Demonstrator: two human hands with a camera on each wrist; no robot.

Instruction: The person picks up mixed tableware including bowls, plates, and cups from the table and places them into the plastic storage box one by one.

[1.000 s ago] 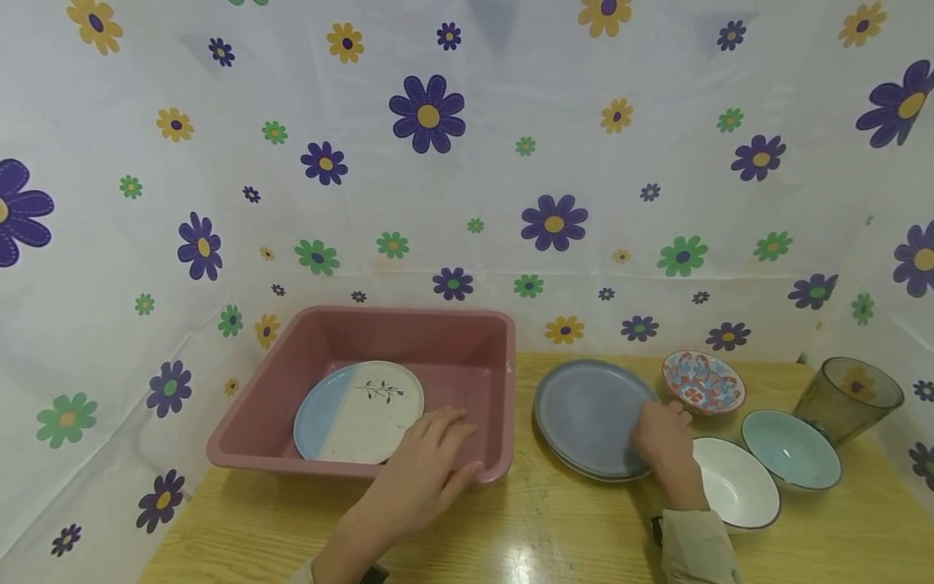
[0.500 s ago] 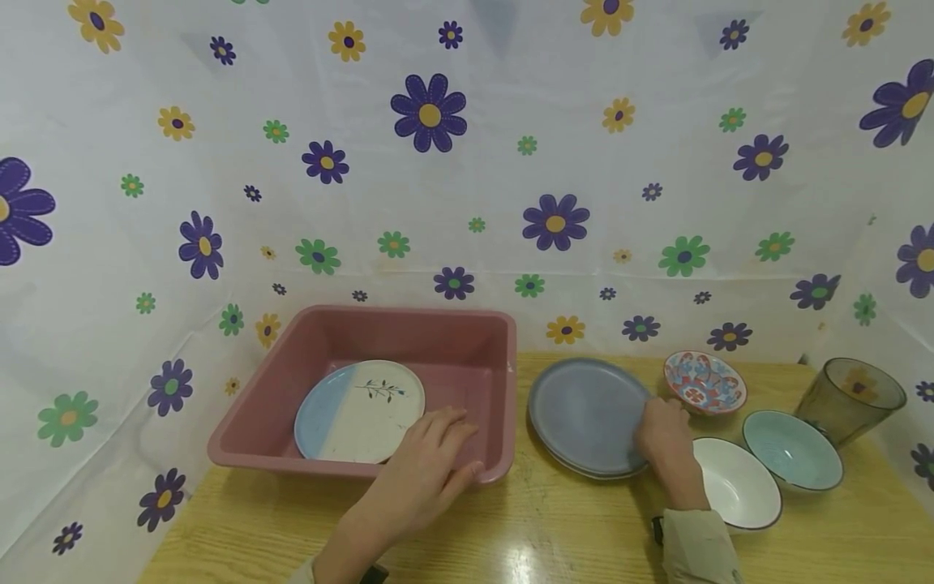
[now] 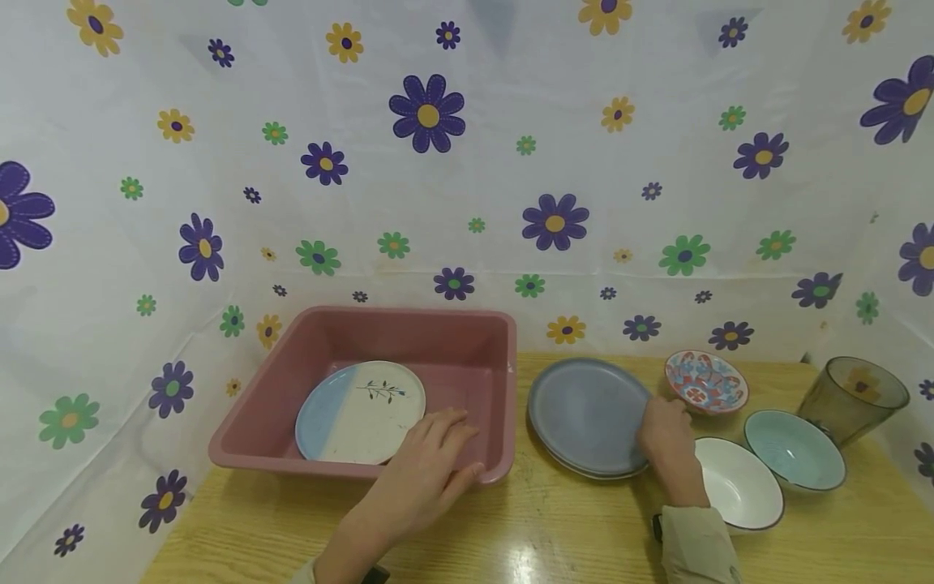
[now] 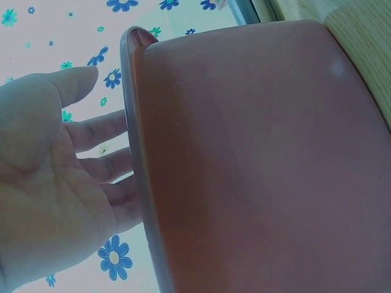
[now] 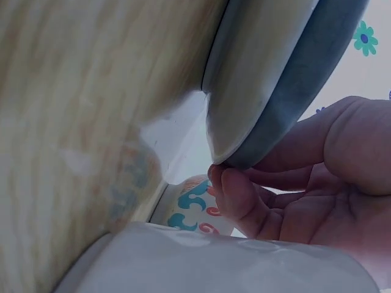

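Note:
My right hand holds the right rim of a round blue-grey plate lying on the table. In the right wrist view its thumb lies against the grey rim and the fingertips curl at the edge; a pale layer shows under the grey one. My left hand reaches over the near rim of a pink basin, palm down, fingers loosely extended. From the left wrist, the fingers pass behind the basin's rim. Inside the basin rests a blue and cream plate with a twig drawing, partly behind my left fingers.
Right of the grey plate are a white bowl, a red-and-blue patterned bowl and a pale teal bowl. A smoky glass tumbler stands at far right. Flower-printed cloth hangs behind the wooden table.
Over the past second the blue-grey plate has shifted slightly left, with my right hand staying at its edge. My left hand stays in place over the basin rim.

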